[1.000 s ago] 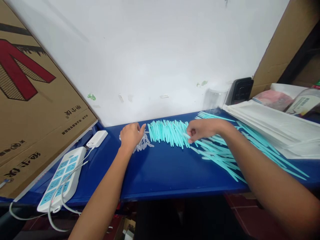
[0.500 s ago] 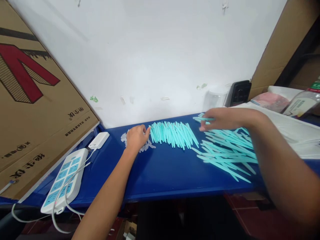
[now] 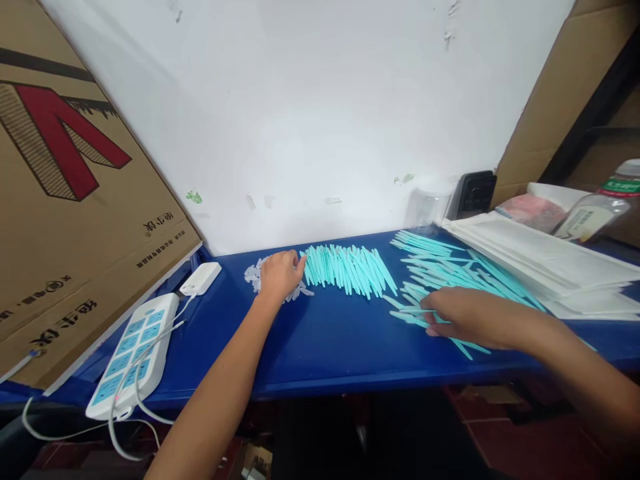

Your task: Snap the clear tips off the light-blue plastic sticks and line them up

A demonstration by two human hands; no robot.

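Observation:
My left hand (image 3: 283,273) rests over a small heap of clear plastic pieces (image 3: 253,273), with its fingers curled and its thumb near the left end of a row of slim turquoise sticks (image 3: 350,270). What its fingers hold, if anything, is hidden. Those sticks lie side by side, slightly slanted. On the right, my right hand (image 3: 457,313) reaches down into a loose pile of turquoise sticks (image 3: 450,273), its thumb and fingers closed around sticks at the pile's near left side. Part of the pile is covered by this hand.
A white power strip (image 3: 133,357) with cables and a small white box (image 3: 200,279) lie left, beside a large carton (image 3: 100,220). White flat packs (image 3: 540,260), a bottle (image 3: 595,210), a clear cup (image 3: 430,207) and a black device (image 3: 476,193) stand right on the blue table (image 3: 330,353).
My right hand has moved from the far side of the loose pile down to its near left side. Sticks lie at the pile's far end where it was. My left hand stays nearly in place.

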